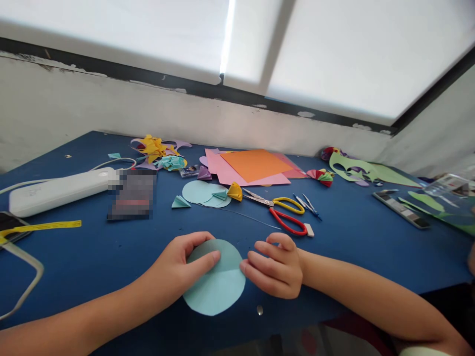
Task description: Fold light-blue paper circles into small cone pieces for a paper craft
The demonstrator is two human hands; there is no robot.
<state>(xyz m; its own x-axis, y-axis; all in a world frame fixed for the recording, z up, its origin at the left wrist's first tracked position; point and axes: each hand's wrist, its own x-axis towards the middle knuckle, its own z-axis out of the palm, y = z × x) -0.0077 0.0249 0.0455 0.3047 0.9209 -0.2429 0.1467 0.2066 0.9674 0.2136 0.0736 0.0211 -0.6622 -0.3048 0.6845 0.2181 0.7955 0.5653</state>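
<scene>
A pale blue paper circle [217,291] with a crease across its middle is pinched in my left hand [185,262], thumb on top and fingers behind. At the circle's right edge is my right hand [276,267], its fingers loosely bent and apart, fingertips close to or touching the paper. Its thumb is mostly hidden. Beyond my hands lie more pale blue circles [196,192], a folded blue paper cone [181,202] and a yellow paper cone [235,191]. Scissors [285,210] with yellow and red handles rest to the right of them.
Orange and pink paper sheets [260,165] lie at the back of the blue table [148,262]. A white power strip [63,190] and a dark pixelated item [133,195] are left. An eraser [309,230], tweezers [311,205], green scraps [386,173] and a phone [401,209] are right.
</scene>
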